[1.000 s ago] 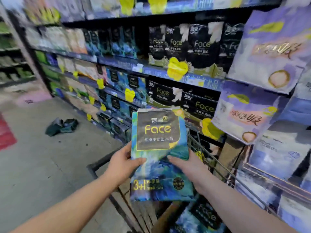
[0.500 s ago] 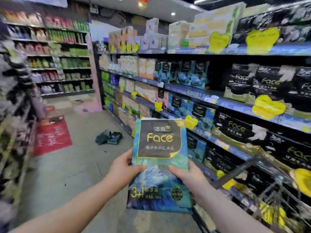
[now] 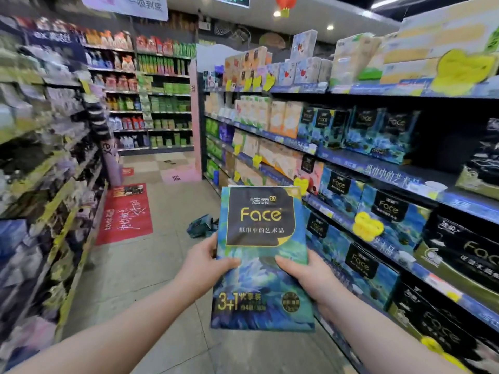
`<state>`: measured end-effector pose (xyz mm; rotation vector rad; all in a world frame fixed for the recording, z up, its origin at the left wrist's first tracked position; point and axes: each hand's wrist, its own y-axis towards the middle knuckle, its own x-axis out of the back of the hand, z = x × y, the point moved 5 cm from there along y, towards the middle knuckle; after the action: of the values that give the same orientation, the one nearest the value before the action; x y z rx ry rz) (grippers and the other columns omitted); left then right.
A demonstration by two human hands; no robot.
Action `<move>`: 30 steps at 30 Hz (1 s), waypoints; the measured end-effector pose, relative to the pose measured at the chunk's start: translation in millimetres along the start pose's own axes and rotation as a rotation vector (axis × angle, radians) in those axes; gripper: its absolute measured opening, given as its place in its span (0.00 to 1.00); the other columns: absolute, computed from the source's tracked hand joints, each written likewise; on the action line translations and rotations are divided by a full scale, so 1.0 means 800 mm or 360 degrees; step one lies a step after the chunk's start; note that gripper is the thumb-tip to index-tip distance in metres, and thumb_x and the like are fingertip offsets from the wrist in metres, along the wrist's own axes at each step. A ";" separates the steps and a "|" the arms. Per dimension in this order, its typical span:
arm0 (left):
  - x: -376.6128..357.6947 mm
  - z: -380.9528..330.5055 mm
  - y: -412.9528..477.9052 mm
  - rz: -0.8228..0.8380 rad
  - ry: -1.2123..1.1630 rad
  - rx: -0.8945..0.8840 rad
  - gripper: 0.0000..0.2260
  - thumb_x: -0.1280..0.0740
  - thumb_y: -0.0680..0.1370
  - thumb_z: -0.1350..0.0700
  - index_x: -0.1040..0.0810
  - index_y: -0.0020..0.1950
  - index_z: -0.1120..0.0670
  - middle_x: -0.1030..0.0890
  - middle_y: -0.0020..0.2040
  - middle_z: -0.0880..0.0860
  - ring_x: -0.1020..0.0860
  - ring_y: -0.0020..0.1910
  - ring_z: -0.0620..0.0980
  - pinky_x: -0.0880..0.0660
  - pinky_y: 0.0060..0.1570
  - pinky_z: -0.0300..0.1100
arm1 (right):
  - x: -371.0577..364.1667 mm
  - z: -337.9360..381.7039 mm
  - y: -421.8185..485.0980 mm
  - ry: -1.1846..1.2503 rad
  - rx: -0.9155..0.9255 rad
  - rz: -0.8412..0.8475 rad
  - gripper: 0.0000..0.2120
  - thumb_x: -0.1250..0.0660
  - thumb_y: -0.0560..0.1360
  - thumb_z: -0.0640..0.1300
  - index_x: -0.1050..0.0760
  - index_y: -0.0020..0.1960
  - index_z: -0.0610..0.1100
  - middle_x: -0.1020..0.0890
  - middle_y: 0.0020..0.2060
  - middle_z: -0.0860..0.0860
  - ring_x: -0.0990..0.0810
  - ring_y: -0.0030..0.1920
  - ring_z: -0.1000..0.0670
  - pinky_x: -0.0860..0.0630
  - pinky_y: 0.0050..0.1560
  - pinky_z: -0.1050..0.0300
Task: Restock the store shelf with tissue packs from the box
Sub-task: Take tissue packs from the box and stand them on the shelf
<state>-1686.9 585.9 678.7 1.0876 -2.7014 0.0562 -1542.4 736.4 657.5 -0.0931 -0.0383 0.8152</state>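
Since the earlier frames, view swung up from cart to aisle; wire cart gone from sight. Blue-green plastic-wrapped tissue pack with black "Face" label (image 3: pixel 263 255) held upright at centre, over the grey floor. Left hand (image 3: pixel 206 261) clamps its 9 o'clock edge, right hand (image 3: pixel 310 276) its 3 o'clock edge, fingers curled shut behind, thumbs on front. Blue-edged store shelf (image 3: pixel 378 168) of matching packs at 3 o'clock.

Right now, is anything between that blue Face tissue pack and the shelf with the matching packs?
Nothing visible. Both hands, left hand and right hand, hold the tissue pack in the open aisle; the matching blue packs sit on the shelf to its right.
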 end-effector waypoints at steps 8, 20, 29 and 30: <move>-0.035 -0.012 0.209 0.0013 0.0040 -0.0085 0.19 0.27 0.70 0.66 0.21 0.56 0.47 0.14 0.47 0.47 0.17 0.49 0.48 0.21 0.54 0.49 | 0.049 0.041 0.188 0.0017 0.0045 -0.0069 0.15 0.27 0.70 0.40 0.25 0.55 0.44 0.16 0.48 0.46 0.16 0.44 0.47 0.19 0.49 0.52; -0.135 -0.042 0.452 0.0258 -0.0013 -0.0227 0.21 0.25 0.69 0.64 0.22 0.58 0.47 0.15 0.45 0.44 0.17 0.45 0.42 0.21 0.50 0.38 | 0.158 0.079 0.374 -0.0002 0.0067 -0.0321 0.18 0.27 0.71 0.43 0.26 0.59 0.46 0.15 0.50 0.46 0.16 0.49 0.44 0.19 0.51 0.48; -0.200 -0.081 0.652 0.0592 0.0010 -0.0456 0.21 0.26 0.70 0.63 0.23 0.52 0.39 0.15 0.45 0.41 0.18 0.48 0.44 0.22 0.57 0.49 | 0.216 0.130 0.492 -0.0004 0.0186 -0.0735 0.16 0.28 0.72 0.43 0.27 0.58 0.48 0.15 0.50 0.48 0.15 0.46 0.47 0.20 0.45 0.54; -0.207 -0.089 0.673 0.0629 0.0024 -0.0513 0.22 0.26 0.70 0.63 0.24 0.53 0.39 0.15 0.45 0.39 0.18 0.48 0.43 0.23 0.57 0.49 | 0.222 0.137 0.503 -0.0014 0.0198 -0.0793 0.16 0.28 0.72 0.43 0.26 0.58 0.48 0.16 0.50 0.48 0.15 0.46 0.47 0.20 0.45 0.54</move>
<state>-1927.8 1097.1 737.1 0.4556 -2.7412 -0.2930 -1719.9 1147.8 727.3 0.0379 -0.0175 0.3187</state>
